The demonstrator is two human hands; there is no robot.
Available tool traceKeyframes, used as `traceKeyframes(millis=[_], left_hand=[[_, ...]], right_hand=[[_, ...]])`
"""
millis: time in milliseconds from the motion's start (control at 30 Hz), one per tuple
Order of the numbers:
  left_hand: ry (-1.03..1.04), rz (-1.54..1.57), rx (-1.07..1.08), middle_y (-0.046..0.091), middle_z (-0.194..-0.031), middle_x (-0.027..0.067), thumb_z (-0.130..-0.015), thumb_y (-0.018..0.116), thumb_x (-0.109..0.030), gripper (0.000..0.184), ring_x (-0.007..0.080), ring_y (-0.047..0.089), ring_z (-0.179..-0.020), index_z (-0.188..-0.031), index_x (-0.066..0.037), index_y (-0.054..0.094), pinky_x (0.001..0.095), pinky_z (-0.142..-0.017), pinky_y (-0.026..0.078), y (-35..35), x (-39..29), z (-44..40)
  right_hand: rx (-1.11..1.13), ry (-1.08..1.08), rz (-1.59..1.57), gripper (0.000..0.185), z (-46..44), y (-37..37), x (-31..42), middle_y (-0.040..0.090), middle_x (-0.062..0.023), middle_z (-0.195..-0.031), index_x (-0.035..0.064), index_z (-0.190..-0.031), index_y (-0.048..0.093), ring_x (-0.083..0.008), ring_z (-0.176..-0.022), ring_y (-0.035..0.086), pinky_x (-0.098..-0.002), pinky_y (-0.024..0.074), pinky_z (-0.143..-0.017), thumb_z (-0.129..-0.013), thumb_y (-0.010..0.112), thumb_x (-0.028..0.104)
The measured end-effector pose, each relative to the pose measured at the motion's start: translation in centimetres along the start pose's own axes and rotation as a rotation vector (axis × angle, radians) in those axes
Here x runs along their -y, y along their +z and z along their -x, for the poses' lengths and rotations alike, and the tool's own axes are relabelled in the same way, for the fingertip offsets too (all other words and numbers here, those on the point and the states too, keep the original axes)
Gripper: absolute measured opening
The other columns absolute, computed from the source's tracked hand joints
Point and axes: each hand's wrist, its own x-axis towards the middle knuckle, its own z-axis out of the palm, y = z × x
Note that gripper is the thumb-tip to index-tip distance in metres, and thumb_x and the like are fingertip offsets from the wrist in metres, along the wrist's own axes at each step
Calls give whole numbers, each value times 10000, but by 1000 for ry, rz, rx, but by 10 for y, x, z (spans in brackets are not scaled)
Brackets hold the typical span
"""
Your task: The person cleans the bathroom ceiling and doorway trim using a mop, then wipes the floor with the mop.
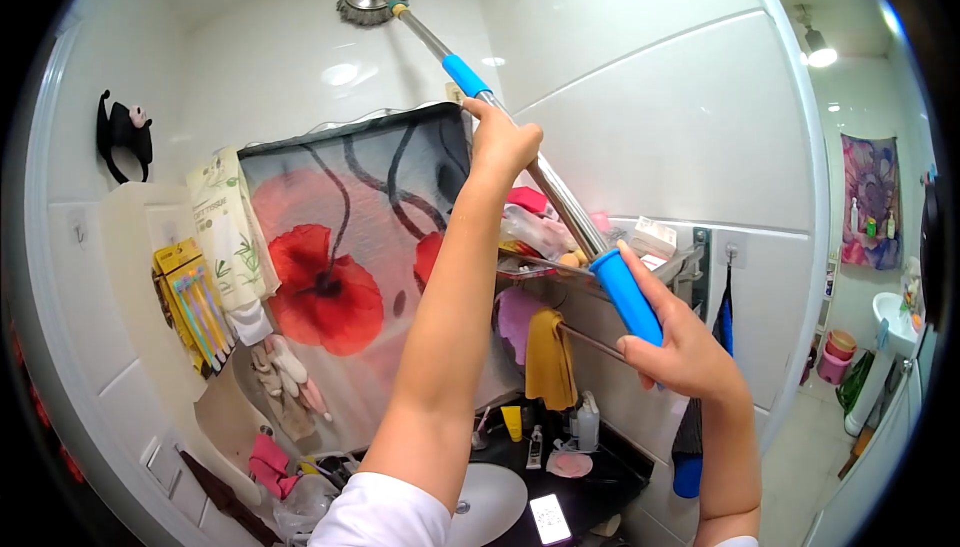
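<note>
A long silver pole point(570, 209) with blue grips slants from the lower right up to the upper left. At its top end a round grey mop head point(372, 0) with a metal disc lies against the white tiled wall near the ceiling. My left hand point(497, 139) is raised and wrapped round the pole just below the upper blue sleeve. Lower down, my right hand point(676, 337) holds the large blue handle point(627, 297) at the pole's bottom end, with the thumb and fingers on either side of it.
Below are a white sink point(492, 503), a black counter point(610, 487) with bottles and a lit phone point(549, 520). A poppy-print cloth point(325, 282) hangs on the wall. Behind the pole is a loaded rack point(540, 265) with towels. A doorway stands at the right.
</note>
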Motion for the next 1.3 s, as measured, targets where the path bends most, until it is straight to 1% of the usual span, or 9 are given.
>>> traceKeyframes(millis=[400, 467, 500, 600, 833, 1000, 1067, 1200, 1300], left_hand=[[-49, -72, 111, 605, -927, 303, -705, 541, -64, 977, 329, 661, -754, -1359, 148, -153, 343, -613, 547, 25, 5, -20], [-17, -169, 143, 602, -971, 316, -709, 550, -81, 977, 356, 659, -820, -1370, 140, -135, 364, -683, 547, 30, 19, -20], [-14, -258, 128, 602, -1013, 314, -714, 574, -117, 995, 379, 645, -895, -1390, 111, -121, 387, -782, 526, 38, 36, -28], [-46, -331, 228, 611, -1019, 298, -714, 594, -150, 1014, 389, 632, -940, -1405, 84, -109, 397, -852, 497, 36, 54, -1], [68, -225, 216, 601, -961, 331, -712, 582, -137, 992, 420, 622, -888, -1400, 93, -95, 447, -779, 495, 29, 95, 67], [84, -329, 172, 610, -929, 319, -704, 577, -123, 993, 406, 639, -848, -1390, 116, -100, 420, -738, 518, 33, 66, 4], [2, -370, 196, 614, -931, 313, -702, 583, -133, 999, 387, 645, -855, -1395, 111, -96, 399, -731, 526, 28, 47, -15], [29, -357, 161, 615, -933, 310, -707, 580, -143, 997, 370, 648, -859, -1401, 101, -94, 386, -716, 527, 28, 58, -11], [113, -250, 160, 607, -927, 327, -704, 568, -154, 990, 404, 633, -865, -1405, 89, -86, 419, -737, 509, 30, 94, 31]], right_hand=[[-79, -50, -91, 843, -21, 22, -32, 524, -61, -756, 175, -1503, 101, -120, -506, 493, -284, 465, -489, -768, 507, 95], [-81, -1, -130, 849, -24, 40, -38, 531, -57, -752, 183, -1503, 80, -119, -513, 513, -285, 472, -485, -778, 513, 91], [-95, -13, -195, 852, -26, 51, -47, 533, -58, -754, 184, -1503, 73, -118, -517, 522, -285, 472, -480, -781, 514, 83], [-124, -38, -307, 875, -21, 87, -74, 542, -59, -764, 191, -1502, 33, -122, -517, 531, -284, 477, -478, -789, 514, 35], [-36, 115, -399, 891, 25, 119, -88, 551, -90, -810, 177, -1501, 18, -137, -509, 535, -295, 479, -494, -783, 524, 30], [-70, -19, -414, 895, -20, 96, -82, 547, -106, -859, 172, -1502, 17, -131, -522, 523, -276, 469, -493, -775, 519, 27], [-53, -17, -436, 896, -35, 83, -64, 542, -106, -865, 172, -1503, 18, -130, -524, 518, -274, 467, -494, -774, 518, 28], [-45, -31, -492, 897, -32, 91, -72, 533, -100, -856, 173, -1503, 16, -128, -520, 510, -274, 461, -485, -773, 518, 33], [-57, 31, -420, 896, -5, 115, -89, 526, -90, -845, 175, -1503, 11, -126, -513, 501, -272, 459, -479, -778, 519, 35]])
